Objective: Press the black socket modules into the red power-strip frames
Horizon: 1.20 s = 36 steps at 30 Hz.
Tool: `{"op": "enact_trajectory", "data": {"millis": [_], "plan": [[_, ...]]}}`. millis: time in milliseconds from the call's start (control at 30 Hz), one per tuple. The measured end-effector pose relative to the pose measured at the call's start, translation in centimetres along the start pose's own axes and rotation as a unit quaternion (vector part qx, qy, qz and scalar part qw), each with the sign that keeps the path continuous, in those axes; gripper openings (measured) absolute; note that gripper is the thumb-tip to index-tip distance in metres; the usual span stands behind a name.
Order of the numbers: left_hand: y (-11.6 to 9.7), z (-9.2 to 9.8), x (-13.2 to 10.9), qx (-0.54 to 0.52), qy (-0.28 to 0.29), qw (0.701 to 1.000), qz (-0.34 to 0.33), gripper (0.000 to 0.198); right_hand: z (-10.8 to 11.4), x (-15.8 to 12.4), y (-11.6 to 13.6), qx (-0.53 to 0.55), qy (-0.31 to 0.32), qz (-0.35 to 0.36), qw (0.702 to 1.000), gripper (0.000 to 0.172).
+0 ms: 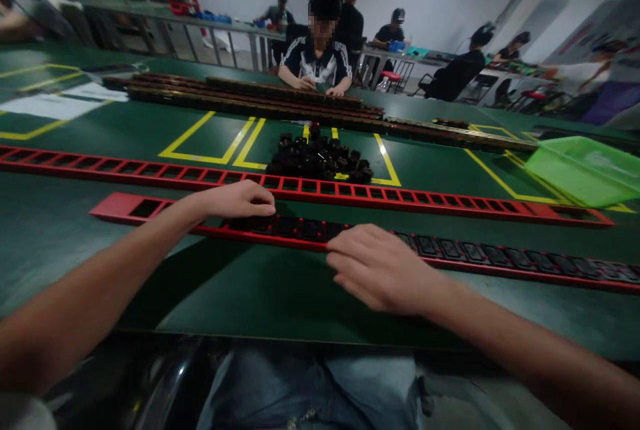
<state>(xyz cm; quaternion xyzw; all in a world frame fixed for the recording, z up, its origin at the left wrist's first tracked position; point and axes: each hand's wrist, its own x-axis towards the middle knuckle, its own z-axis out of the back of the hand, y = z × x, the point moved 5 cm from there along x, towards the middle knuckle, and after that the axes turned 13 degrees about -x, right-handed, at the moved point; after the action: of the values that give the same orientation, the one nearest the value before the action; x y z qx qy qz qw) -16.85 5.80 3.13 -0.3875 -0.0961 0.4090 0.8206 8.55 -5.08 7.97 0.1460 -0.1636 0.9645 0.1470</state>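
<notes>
A long red slotted frame (114,207) lies across the table in front of me, with square black parts (449,248) seated in a row along its middle and right. My left hand (240,202) is over the frame, its fingers bent down at a black part (255,224); whatever is between the fingertips is hidden. Farther right, my right hand (375,267) has its fingers closed at the near edge of this frame. A second red frame (410,202), with its slots unfilled, runs behind the first. Beyond it sits a heap of small black parts (320,158).
Long brown bars (250,98) lie stacked across the far side of the green table (240,303). A green bin (585,167) stands at the right and white papers (55,107) at the left. A person (315,60) works opposite; several others sit farther back.
</notes>
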Motion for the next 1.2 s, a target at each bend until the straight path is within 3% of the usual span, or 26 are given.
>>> {"op": "enact_trajectory", "data": {"millis": [67,133,300,433,967,1200], "plan": [[0.5,0.3,-0.5,-0.022,0.005,1.000,-0.006,0.036,-1.1,2.5,3.1,0.020,-0.055,0.083,0.995,0.016],[0.6,0.4,-0.8,-0.036,0.009,0.999,-0.006,0.036,-2.3,3.2,4.3,0.051,-0.093,0.119,0.987,0.014],[-1.2,-0.8,-0.3,-0.008,-0.014,0.999,-0.046,0.038,-4.8,2.1,3.0,0.178,-0.074,0.068,0.979,0.010],[-2.2,-1.7,0.0,0.031,-0.022,0.998,-0.058,0.038,-5.3,2.0,2.5,0.225,-0.050,0.045,0.972,0.014],[-1.9,-1.6,0.2,0.043,-0.039,0.991,-0.123,0.042,-5.6,2.5,2.6,0.246,-0.042,0.037,0.968,0.014],[-2.1,-1.6,0.3,0.052,-0.037,0.991,-0.115,0.043,-5.4,2.6,2.5,0.240,-0.052,0.044,0.968,0.014]]}}
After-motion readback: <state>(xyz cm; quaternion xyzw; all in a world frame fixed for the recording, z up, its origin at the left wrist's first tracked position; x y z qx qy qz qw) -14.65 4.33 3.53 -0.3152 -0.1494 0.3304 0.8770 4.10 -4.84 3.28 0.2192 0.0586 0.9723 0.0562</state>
